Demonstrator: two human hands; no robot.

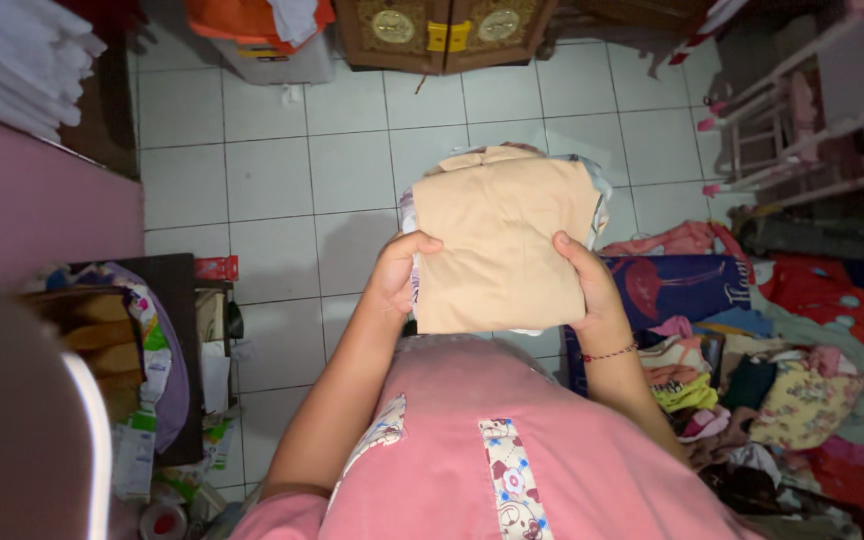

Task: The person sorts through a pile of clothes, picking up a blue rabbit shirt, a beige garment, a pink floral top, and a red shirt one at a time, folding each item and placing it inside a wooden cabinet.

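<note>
Folded beige cloth (497, 250) held flat at chest height, above white tiled floor (282, 190), topping a small stack of folded pieces; patterned edges peeking out at left and right sides. Gripped on both side edges. Left hand (397, 275) clamped on the left edge, thumb curled over the top face near the corner, other fingers hidden beneath. Right hand (592, 285) clamped on the right edge, thumb lying on top, remaining fingers tucked under the stack; red string bracelet (612, 352) around that wrist. Lower edge of cloth just above a pink shirt (512, 440) with floral trim.

No open container directly under the stack. To the right, a loose heap of mixed clothes (782, 390) spread on the ground, touching a dark blue fabric with a flamingo print (672, 285). To the left, a dark low table (167, 300) crowded with bags and packets. At upper left, a stack of white folded items (17, 60) on a pink surface (32, 210). At top, a wooden cabinet (447, 30) with round brass fittings, doors shut; beside it a grey bin (272, 55) loaded with orange and white cloth. At upper right, a pink rack (802, 120).

Open tiled floor ahead of the cloth, between table and clothes heap.
</note>
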